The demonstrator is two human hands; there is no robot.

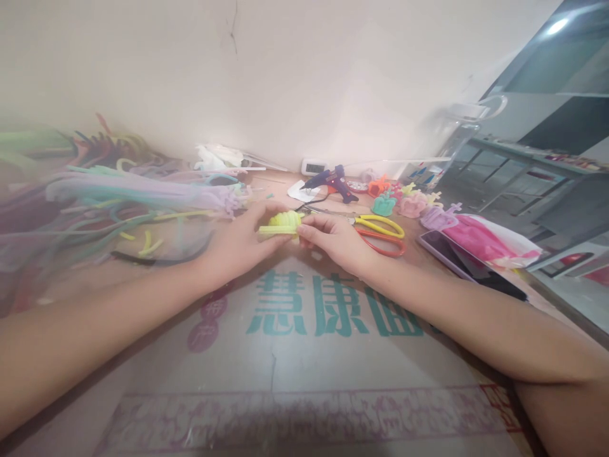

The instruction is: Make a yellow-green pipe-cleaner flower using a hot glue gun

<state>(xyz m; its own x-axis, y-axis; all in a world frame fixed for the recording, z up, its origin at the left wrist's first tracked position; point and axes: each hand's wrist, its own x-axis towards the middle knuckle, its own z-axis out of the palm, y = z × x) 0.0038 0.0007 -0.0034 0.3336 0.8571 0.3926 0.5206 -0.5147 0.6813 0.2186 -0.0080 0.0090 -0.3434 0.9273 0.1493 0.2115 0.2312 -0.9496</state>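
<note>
Craft workspace; glue gun (334,183), scissors (366,219)

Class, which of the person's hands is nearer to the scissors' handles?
Right. The right hand is just left of the scissors' handles; the left hand is farther left, at the other end of the yellow piece.

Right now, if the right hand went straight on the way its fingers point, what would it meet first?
Most likely the yellow coil, right at the fingertips of the right hand; blur hides whether they touch. The left hand is beyond.
</note>
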